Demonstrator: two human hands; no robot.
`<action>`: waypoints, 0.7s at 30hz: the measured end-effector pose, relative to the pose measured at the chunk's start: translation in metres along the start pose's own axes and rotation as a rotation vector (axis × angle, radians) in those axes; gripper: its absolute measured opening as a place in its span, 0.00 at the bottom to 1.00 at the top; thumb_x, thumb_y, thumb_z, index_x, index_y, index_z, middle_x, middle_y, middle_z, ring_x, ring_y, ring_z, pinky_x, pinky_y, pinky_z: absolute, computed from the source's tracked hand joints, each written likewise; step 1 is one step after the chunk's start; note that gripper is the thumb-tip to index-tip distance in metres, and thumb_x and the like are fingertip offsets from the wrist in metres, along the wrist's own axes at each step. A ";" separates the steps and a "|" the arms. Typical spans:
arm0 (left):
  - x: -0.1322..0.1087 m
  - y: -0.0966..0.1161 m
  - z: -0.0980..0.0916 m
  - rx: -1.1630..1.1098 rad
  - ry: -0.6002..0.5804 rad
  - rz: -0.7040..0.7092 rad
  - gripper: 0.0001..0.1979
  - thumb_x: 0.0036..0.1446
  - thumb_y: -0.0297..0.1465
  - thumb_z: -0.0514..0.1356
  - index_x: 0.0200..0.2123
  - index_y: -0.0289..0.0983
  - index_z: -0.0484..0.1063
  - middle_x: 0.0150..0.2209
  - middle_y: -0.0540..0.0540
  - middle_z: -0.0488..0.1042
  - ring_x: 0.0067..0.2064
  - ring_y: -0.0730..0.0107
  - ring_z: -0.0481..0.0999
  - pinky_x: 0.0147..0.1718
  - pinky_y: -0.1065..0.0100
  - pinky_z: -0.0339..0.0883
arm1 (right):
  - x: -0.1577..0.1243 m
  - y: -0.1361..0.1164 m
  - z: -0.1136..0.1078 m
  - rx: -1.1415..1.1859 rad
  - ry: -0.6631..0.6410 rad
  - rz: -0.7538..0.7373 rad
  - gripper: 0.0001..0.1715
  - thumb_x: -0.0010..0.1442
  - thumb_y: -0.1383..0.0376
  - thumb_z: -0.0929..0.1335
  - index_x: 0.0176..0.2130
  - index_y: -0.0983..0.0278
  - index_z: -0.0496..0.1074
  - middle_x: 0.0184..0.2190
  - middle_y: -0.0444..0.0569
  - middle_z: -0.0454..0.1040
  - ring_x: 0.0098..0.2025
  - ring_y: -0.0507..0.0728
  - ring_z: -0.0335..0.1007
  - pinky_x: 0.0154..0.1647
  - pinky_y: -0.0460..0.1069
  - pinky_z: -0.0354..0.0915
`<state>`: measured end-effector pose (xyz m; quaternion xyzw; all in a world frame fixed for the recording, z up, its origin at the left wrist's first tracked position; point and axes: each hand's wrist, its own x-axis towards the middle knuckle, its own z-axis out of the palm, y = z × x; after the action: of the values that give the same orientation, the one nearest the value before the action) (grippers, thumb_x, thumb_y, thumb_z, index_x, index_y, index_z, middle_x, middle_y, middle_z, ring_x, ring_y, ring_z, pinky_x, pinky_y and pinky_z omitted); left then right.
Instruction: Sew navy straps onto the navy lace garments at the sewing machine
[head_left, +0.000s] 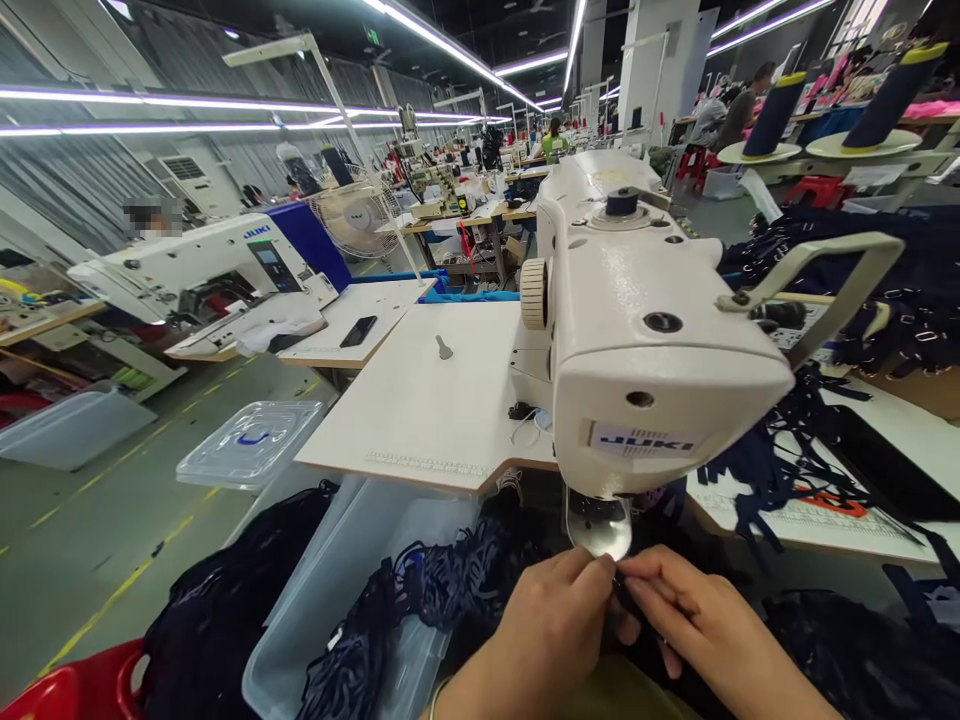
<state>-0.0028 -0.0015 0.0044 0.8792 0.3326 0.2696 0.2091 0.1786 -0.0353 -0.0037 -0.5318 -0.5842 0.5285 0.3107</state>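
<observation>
Just below the head of a white JUKI sewing machine (637, 350), my two hands are close together, fingertips nearly touching. My left hand (547, 630) is closed in a pinch, its back turned up. My right hand (701, 620) pinches from the other side. Between them is a dark fabric strip (622, 594), mostly hidden by the fingers. Right behind my fingertips is a shiny rounded metal plate (611, 530) at the machine's sewing end. Dark cloth lies below my hands, its form hard to make out.
A clear plastic bin (300, 625) holds bundled navy straps (450, 575). On the white tabletop (420, 400) lies a small metal piece (444, 348). Navy strips (780, 450), a black phone-like slab (885, 460) and orange-handled scissors (832, 500) lie at right. A red container (82, 690) stands lower left.
</observation>
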 end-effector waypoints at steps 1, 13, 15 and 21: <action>0.000 -0.001 0.000 0.032 -0.015 0.002 0.09 0.63 0.25 0.48 0.33 0.37 0.66 0.27 0.47 0.71 0.27 0.71 0.69 0.27 0.73 0.62 | 0.000 0.001 -0.001 -0.061 0.006 -0.022 0.14 0.66 0.55 0.60 0.41 0.58 0.70 0.24 0.39 0.75 0.17 0.48 0.67 0.20 0.41 0.65; 0.001 0.008 -0.009 -0.296 -0.188 -0.093 0.09 0.53 0.18 0.56 0.32 0.37 0.67 0.32 0.49 0.71 0.34 0.73 0.73 0.34 0.77 0.65 | -0.001 0.003 0.003 -0.145 0.207 -0.010 0.12 0.64 0.56 0.59 0.36 0.58 0.66 0.16 0.36 0.66 0.17 0.50 0.67 0.20 0.43 0.62; 0.001 0.008 -0.014 -0.410 -0.145 -0.040 0.09 0.54 0.18 0.58 0.35 0.37 0.69 0.42 0.44 0.71 0.41 0.71 0.74 0.41 0.75 0.67 | -0.001 -0.002 0.000 0.035 0.044 0.061 0.15 0.65 0.53 0.59 0.35 0.59 0.65 0.17 0.36 0.65 0.14 0.48 0.63 0.18 0.42 0.59; 0.000 0.003 -0.013 -0.558 -0.068 -0.026 0.06 0.56 0.23 0.63 0.32 0.38 0.69 0.41 0.45 0.75 0.42 0.70 0.75 0.42 0.73 0.68 | -0.002 -0.013 -0.019 0.110 0.019 0.009 0.18 0.66 0.50 0.58 0.44 0.58 0.68 0.26 0.40 0.66 0.26 0.50 0.65 0.25 0.42 0.65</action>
<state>-0.0096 -0.0016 0.0159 0.7920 0.2494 0.3182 0.4575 0.1935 -0.0303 0.0137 -0.5216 -0.5490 0.5562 0.3423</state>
